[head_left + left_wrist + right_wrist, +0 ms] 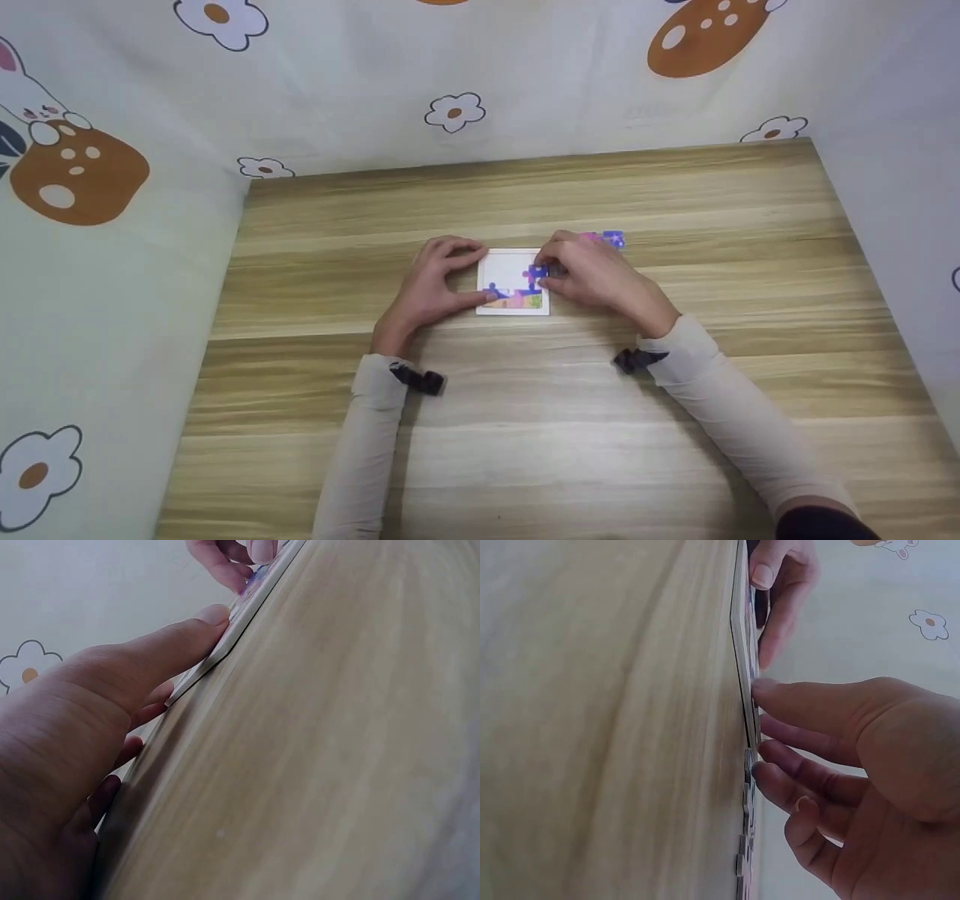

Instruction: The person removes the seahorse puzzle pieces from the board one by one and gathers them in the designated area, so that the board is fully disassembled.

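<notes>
A square white puzzle tray (514,253) lies on the table, with colourful jigsaw pieces (514,300) along its near side. At its left edge, my left hand (431,289) spreads thumb and fingers; the thumb rests on the near-left pieces and a forefinger touches the far-left corner. Over the right side, my right hand (596,274) pinches a blue puzzle piece (538,271) between thumb and fingers. In the right wrist view, the right thumb (780,694) lies on the tray (742,637), and its other fingers are bent beside the edge. The right fingers partly hide the piece.
Loose puzzle pieces, including a blue one (613,238), lie beyond the right hand; that hand partly covers them. A wood-grain table (517,420) runs up to patterned cloth walls (345,97) at the back and sides. Black wrist devices (424,381) sit on both sleeves.
</notes>
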Motion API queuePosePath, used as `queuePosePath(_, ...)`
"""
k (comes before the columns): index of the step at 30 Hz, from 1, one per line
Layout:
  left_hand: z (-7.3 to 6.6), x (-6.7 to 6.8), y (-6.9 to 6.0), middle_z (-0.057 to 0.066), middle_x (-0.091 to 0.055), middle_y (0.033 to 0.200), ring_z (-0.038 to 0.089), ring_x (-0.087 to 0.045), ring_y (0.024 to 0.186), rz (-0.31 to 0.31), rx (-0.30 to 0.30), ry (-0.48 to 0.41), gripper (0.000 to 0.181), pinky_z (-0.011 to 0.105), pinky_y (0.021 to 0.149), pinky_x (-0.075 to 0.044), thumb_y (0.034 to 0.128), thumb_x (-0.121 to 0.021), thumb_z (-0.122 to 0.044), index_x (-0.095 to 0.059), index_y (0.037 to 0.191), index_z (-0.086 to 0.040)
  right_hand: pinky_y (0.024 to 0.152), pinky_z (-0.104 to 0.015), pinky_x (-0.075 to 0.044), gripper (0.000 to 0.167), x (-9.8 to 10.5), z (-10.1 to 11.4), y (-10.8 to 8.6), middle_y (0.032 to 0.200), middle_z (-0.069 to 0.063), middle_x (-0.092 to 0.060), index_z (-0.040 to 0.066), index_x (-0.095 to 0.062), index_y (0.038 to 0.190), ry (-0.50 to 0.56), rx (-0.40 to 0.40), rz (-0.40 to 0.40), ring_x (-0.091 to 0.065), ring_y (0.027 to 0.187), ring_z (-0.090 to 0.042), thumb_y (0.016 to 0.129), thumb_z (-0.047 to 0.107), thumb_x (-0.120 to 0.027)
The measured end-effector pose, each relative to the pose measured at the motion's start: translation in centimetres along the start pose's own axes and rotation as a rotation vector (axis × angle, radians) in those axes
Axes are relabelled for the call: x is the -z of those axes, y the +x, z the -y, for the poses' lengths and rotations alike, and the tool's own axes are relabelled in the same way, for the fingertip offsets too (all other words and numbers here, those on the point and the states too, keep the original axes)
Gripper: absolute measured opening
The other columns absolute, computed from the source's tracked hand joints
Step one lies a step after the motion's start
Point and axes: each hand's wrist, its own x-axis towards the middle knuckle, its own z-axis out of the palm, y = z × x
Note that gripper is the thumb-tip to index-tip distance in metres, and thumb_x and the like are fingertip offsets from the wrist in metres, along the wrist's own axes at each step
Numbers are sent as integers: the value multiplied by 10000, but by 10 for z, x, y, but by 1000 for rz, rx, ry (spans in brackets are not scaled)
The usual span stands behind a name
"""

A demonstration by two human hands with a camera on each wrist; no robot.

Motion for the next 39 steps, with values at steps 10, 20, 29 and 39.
queuePosePath(10, -1, 1, 0, -120, -580, 1541, 182, -400, 1515, 3, 9, -12, 798, 471, 1288, -304, 830, -871, -655, -650, 1507, -295, 850, -448, -583, 267, 4, -3, 0, 1136, -84, -782, 84, -809, 1174, 18, 21, 15, -709, 969, -255, 929, 187, -829)
queuePosePath(20, -2, 1, 1, -121, -578, 1548, 185, -396, 1526, 11, 17, -5, 805, 479, 1298, -285, 831, -862, -667, -642, 1513, -299, 845, -463, -593, 366, 3, -5, 1, 1142, -110, -771, 48, -781, 1251, -13, 36, 16, -699, 937, -264, 922, 207, -807)
queuePosePath(29, -2, 3, 1, -116, -574, 1553, 187, -397, 1525, 9, 23, 3, 810, 491, 1302, -282, 828, -860, -672, -638, 1516, -307, 781, -408, -583, 386, 6, -2, 1, 1179, -70, -742, 95, -788, 1281, 7, -1, -4, -683, 925, -223, 968, 320, -786)
queuePosePath(39, -3, 1, 0, -86, -588, 1547, 221, -407, 1520, 8, 15, 3, 787, 515, 1292, -265, 846, -861, -647, -648, 1511, -284, 765, -380, -565, 340, 13, -5, -3, 1157, -25, -742, 161, -802, 1253, 37, 48, -128, -694, 948, -223, 962, 338, -804)
